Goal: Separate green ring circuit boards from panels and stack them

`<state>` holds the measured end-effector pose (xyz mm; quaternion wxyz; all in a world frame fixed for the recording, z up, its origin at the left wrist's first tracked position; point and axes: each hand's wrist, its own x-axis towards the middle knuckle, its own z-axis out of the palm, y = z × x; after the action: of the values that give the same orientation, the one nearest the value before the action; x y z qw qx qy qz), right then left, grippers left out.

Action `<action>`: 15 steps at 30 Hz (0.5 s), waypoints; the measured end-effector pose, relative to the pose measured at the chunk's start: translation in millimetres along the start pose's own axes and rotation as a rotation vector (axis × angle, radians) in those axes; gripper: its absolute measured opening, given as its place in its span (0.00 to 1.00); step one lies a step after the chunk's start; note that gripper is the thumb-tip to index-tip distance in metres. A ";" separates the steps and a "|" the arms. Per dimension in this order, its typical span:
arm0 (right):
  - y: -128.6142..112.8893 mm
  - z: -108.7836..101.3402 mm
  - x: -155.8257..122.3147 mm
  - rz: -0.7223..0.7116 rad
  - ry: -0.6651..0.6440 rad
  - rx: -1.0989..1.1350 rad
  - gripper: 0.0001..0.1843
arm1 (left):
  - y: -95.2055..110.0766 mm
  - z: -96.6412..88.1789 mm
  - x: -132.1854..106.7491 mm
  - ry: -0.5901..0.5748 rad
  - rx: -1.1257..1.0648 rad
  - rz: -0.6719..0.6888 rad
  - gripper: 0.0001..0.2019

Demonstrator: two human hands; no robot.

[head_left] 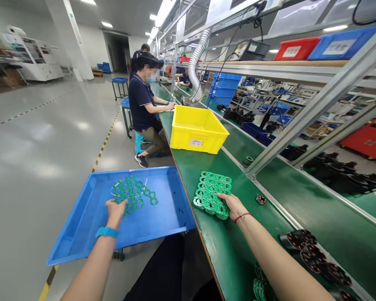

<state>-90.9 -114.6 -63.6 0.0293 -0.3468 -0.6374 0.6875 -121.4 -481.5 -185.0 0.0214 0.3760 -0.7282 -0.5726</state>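
My left hand point(115, 212), with a blue band at the wrist, is closed at the near left edge of a green ring-shaped circuit board panel point(133, 192) over the blue tray point(156, 221). Its fingertips are partly hidden; loose-hanging rings spread out beyond them. On the green bench, my right hand point(233, 205) grips the right side of a stack of green circuit board panels point(209, 190). The thumb presses on top, while the other fingers are mostly out of sight. Round openings run in rows across that stack.
A yellow bin point(197, 131) stands beyond the stack. Copper-wound motor stators point(310, 255) line the bench's right side, with a single stator point(261, 199) farther up. More green boards point(259, 288) lie at the bottom edge. A seated co-worker point(146, 100) works farther along the bench.
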 end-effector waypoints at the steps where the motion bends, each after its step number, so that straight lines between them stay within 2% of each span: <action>1: 0.1 -0.9 0.3 -0.011 -0.009 -0.005 0.11 | 4.1 -2.8 -9.7 -0.051 -0.042 0.018 0.31; 4: -0.7 -1.8 -0.4 -0.069 -0.028 -0.038 0.11 | 23.2 5.8 -48.8 -0.301 -0.126 0.065 0.23; 6: -2.9 -1.5 -2.5 -0.125 -0.043 -0.085 0.12 | 40.4 27.6 -80.9 -0.499 -0.159 0.115 0.22; 8: -7.3 -1.4 -5.9 -0.182 -0.049 -0.161 0.12 | 58.2 59.4 -114.1 -0.679 -0.167 0.192 0.24; 12: -22.6 -4.2 -16.5 -0.285 0.025 -0.400 0.14 | 82.5 125.6 -169.0 -0.805 -0.078 0.335 0.24; 15: -34.0 -5.9 -26.9 -0.356 0.100 -0.608 0.11 | 84.1 153.8 -194.3 -0.800 0.027 0.473 0.19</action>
<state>-81.1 -116.2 -21.0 0.0755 -0.2563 -0.8611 0.4327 -97.2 -239.4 -88.7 -0.1360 -0.0505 -0.7524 -0.6425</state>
